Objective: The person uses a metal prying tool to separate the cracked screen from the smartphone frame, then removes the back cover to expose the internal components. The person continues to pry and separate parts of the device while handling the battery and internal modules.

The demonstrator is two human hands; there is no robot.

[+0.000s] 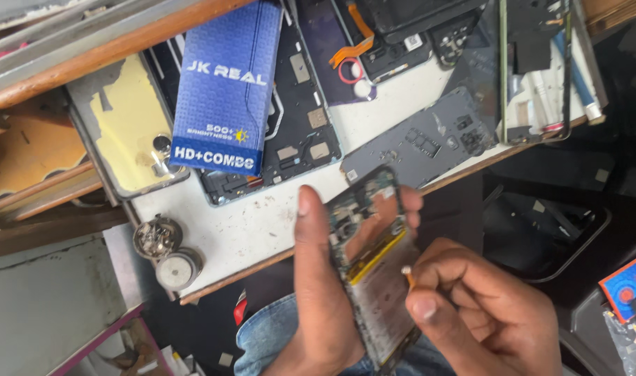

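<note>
The left hand (318, 292) has its grip closed around an opened phone (374, 264), thumb pressed along the near edge and fingertips wrapped over the far edge; the phone stands tilted above the person's lap, just off the front edge of the surface (262, 230); its back is off, showing a green circuit board at the top, a coppery plate below it and a dull grey battery crossed by a yellow strip. The right hand (478, 313) has its grip pinched shut on a thin tool (407, 273) with a pale tip and an orange shaft, the tip touching the phone's right side beside the yellow strip.

Beyond the phone, on the scuffed white surface, lie a dark grey plastic inner frame (419, 143) with cut-outs, a black phone chassis (297, 118) and a phone back (126, 125) with peeling yellow lining; a tall blue rectangular box (224, 83) with white and yellow lettering rests across the chassis; two round metal containers (168, 254) sit near the left corner; a red and blue packet (628, 285) lies at the far right.
</note>
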